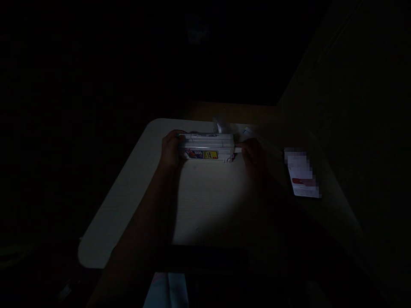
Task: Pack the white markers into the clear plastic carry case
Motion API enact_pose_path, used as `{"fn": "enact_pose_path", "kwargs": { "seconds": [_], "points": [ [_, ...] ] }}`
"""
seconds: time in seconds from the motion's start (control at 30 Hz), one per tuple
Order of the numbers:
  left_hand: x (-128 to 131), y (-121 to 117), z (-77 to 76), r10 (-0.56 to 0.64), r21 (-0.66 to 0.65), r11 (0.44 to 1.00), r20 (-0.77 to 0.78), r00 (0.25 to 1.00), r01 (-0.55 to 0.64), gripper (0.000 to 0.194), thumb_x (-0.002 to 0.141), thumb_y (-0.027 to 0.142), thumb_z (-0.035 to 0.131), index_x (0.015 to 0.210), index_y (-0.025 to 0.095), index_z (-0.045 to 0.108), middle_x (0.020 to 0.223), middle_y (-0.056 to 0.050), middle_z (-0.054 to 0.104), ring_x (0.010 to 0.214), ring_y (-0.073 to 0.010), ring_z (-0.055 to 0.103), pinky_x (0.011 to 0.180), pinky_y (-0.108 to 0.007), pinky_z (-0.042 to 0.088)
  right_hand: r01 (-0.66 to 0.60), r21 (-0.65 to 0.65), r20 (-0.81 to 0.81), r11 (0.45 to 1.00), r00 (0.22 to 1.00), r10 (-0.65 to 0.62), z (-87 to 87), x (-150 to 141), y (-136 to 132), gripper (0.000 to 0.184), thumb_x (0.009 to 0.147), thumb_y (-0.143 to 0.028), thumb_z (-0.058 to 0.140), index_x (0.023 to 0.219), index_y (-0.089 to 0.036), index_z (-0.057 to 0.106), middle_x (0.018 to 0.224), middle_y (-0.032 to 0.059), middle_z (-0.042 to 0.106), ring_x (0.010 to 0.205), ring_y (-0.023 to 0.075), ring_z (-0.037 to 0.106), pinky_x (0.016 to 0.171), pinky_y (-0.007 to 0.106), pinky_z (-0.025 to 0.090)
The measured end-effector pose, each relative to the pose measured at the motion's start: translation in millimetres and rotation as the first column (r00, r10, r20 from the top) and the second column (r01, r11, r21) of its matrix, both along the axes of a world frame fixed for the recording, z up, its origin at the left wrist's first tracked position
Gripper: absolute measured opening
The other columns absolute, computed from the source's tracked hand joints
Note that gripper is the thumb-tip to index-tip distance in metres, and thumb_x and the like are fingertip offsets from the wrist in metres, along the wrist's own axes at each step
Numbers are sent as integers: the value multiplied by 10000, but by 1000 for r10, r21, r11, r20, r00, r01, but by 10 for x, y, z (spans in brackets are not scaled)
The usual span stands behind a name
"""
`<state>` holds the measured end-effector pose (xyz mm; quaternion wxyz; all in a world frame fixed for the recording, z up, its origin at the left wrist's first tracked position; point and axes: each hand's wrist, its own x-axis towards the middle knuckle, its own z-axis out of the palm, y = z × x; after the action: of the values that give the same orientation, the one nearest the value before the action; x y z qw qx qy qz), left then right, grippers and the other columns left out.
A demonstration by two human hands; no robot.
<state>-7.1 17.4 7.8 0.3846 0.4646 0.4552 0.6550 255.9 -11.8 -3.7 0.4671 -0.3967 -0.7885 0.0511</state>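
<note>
The scene is very dark. A long pack of what look like markers or pens (207, 147), white with a colourful label, lies on a pale table (205, 201). My left hand (170, 149) is wrapped round the pack's left end. At the pack's right end, my right hand (252, 154) pinches a white pen-like piece that sticks out of it.
A lit phone (302, 175) lies on the table to the right. Some clear wrapping or small items (224, 126) sit just behind the pack. The table's left edge is rounded; a wall or panel rises at the right. Everything else is in darkness.
</note>
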Motion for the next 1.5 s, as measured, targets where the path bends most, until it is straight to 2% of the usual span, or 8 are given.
{"fn": "enact_pose_path", "kwargs": {
  "seconds": [0.13, 0.33, 0.53, 0.67, 0.8, 0.9, 1.13, 1.5],
  "points": [
    [-11, 5, -14, 7, 0, 1000, 4, 1000, -7, 189, 601, 292, 556, 697, 161, 653, 565, 10, 533, 482, -91, 449, 424, -191, 326, -25, -40, 26, 999, 999, 26, -13, -14, -1, 317, 944, -255, 331, 1001, -207, 640, 984, 92, 591, 946, 209, 545, 840, 370, 462],
    [-8, 11, -6, 11, -12, 1000, -18, 1000, -11, 196, 596, 287, 537, 702, 158, 638, 566, 9, 529, 473, -91, 443, 420, -190, 323, -56, 33, 16, 998, 998, 55, -32, -27, -5, 236, 920, -273, 407, 1002, -192, 613, 974, 102, 617, 938, 209, 571, 838, 367, 473],
    [-14, -13, 17, 0, -36, 999, -3, 1000, 0, 204, 596, 299, 556, 716, 153, 634, 591, 3, 544, 492, -98, 458, 436, -196, 332, -3, -11, 21, 1000, 1000, 3, -30, 36, -39, 282, 850, -202, 430, 1076, -192, 599, 1037, 99, 614, 984, 221, 572, 863, 391, 480],
    [-17, -36, 43, -14, -59, 998, 11, 1000, 14, 202, 591, 287, 580, 730, 157, 649, 598, 12, 554, 497, -97, 460, 435, -192, 330, 12, 31, 51, 999, 999, -14, -38, -19, -8, 195, 864, -227, 478, 974, -194, 635, 974, 98, 640, 938, 224, 578, 839, 391, 490],
    [0, -70, 88, -21, -66, 998, 33, 999, 23, 204, 601, 297, 575, 733, 157, 644, 588, 5, 564, 486, -113, 476, 440, -210, 349, 12, -21, 40, 1000, 999, -11, -51, -42, 21, 168, 891, -259, 491, 865, -227, 653, 907, 69, 650, 881, 207, 591, 796, 367, 510],
    [-22, -65, 77, -8, -90, 996, 6, 1000, 9, 212, 614, 299, 570, 758, 168, 654, 586, 5, 561, 471, -117, 461, 426, -214, 321, 16, -16, 62, 1000, 998, -15, -65, 1, 27, 203, 906, -244, 466, 897, -242, 669, 931, 66, 647, 903, 207, 600, 805, 381, 524],
    [-76, -40, 24, -17, -86, 996, 7, 1000, 18, 202, 616, 302, 595, 753, 173, 670, 629, -4, 590, 531, -136, 507, 471, -229, 362, 135, 5, 113, 991, 984, -134, 53, 207, -73, 279, 925, -380, 519, 1146, -225, 590, 1203, 72, 587, 1029, 165, 585, 887, 367, 516],
    [-82, -44, 21, -50, -94, 994, 93, 994, 59, 225, 636, 296, 585, 810, 178, 665, 638, -6, 598, 532, -148, 520, 475, -241, 377, 370, -16, 123, 929, 923, -365, 307, 645, -498, 274, 900, -396, 552, 1140, -272, 597, 1205, 61, 587, 1032, 182, 586, 846, 372, 544]
  ]
}}
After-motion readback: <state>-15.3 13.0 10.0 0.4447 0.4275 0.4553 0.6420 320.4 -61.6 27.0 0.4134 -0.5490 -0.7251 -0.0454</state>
